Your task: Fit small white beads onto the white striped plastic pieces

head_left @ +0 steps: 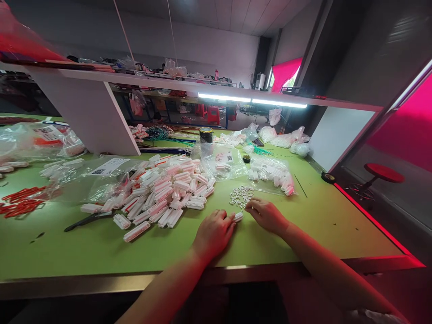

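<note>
My left hand (215,231) rests low over the green tabletop, closed on a white plastic connector housing (238,217) whose right end sticks out past the fingers. Just to its right, my right hand (266,216) has thumb and fingertips drawn together at the near edge of a small pile of white plastic pieces (241,196). Whatever those fingertips pinch is too small to make out. A large heap of similar white housings (162,189) lies to the left of my hands, some with orange parts.
Black-handled scissors (88,220) and orange strips (23,200) lie on the left. Clear labelled bags (222,162) and a roll of black tape (206,135) stand behind the heap. A lit shelf (168,83) spans the back; another tape roll (328,177) sits at the right edge.
</note>
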`<state>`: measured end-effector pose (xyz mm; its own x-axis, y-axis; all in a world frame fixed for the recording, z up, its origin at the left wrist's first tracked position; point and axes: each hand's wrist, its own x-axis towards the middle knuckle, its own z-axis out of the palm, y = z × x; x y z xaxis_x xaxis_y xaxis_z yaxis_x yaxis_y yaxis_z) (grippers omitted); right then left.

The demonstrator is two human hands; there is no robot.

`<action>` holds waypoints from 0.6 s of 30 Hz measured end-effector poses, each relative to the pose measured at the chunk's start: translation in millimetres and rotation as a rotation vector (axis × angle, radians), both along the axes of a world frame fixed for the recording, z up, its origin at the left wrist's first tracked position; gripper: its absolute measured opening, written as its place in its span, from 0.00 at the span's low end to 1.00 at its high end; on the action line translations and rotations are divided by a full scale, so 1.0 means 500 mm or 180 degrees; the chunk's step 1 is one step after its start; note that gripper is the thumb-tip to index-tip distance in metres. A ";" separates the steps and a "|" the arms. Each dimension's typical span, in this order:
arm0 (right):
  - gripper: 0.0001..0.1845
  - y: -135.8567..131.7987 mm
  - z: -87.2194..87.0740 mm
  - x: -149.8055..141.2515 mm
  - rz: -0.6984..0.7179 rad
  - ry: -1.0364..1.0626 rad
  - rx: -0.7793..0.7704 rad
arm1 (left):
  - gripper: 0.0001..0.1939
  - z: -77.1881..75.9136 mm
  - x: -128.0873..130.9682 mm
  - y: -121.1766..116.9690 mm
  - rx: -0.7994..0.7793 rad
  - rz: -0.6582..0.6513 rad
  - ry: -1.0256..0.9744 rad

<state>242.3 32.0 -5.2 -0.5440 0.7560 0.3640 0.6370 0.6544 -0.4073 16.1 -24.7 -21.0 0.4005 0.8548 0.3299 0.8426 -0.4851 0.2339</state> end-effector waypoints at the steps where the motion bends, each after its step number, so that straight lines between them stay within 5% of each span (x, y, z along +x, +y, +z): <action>1: 0.09 -0.005 0.000 -0.007 0.0075 0.0070 0.0004 | 0.16 0.000 0.000 0.000 -0.0007 0.0019 0.0017; 9: 0.10 -0.031 0.003 -0.029 0.0162 -0.0217 0.0053 | 0.16 0.010 0.003 -0.002 -0.0054 0.0069 0.0233; 18: 0.07 -0.025 -0.008 -0.039 -0.0042 0.0302 -0.0248 | 0.16 0.012 0.004 -0.004 -0.0007 0.0066 0.0195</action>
<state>222.9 19.5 -9.4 -0.4996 0.7909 0.3533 0.6015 0.6103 -0.5155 17.9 -26.9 -15.1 0.4021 0.8639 0.3034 0.8652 -0.4669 0.1826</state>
